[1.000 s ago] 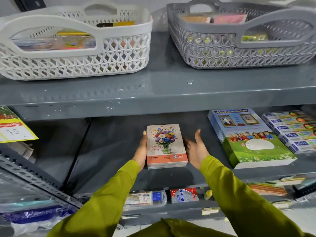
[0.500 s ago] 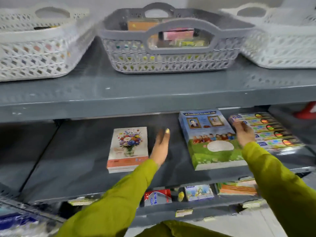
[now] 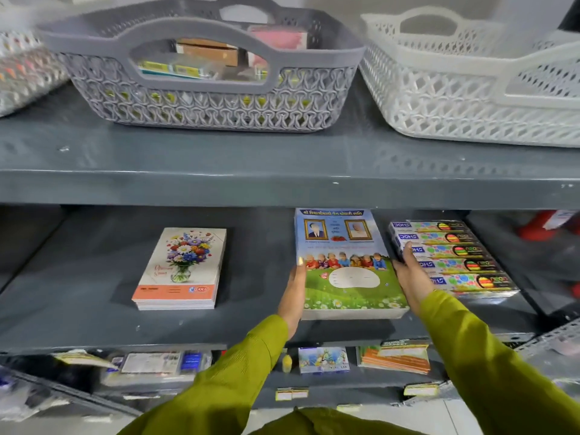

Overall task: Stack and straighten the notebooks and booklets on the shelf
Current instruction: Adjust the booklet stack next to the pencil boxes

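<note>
A stack of large booklets [image 3: 342, 246] with a blue and green cover lies on the grey middle shelf [image 3: 78, 277]. My left hand [image 3: 293, 296] presses flat against the stack's left side, thumb tip on the cover. Against its right side lies my right hand [image 3: 411, 277], one finger reaching up along the boxes beside it. Together the two hands clasp the stack between them. Further left, a smaller stack of flower-cover notebooks [image 3: 182, 268] sits squared and apart from both hands.
Several Doms colour boxes [image 3: 455, 255] lie right beside the booklets. On the shelf above stand a grey basket [image 3: 204, 102] and a white basket [image 3: 470, 98] holding stationery. The shelf below carries small packs [image 3: 323, 359] and orange pads [image 3: 395, 359].
Both hands left the flower notebooks and moved right. They now close in on the two sides of the large booklet stack. My view has turned to the right.
</note>
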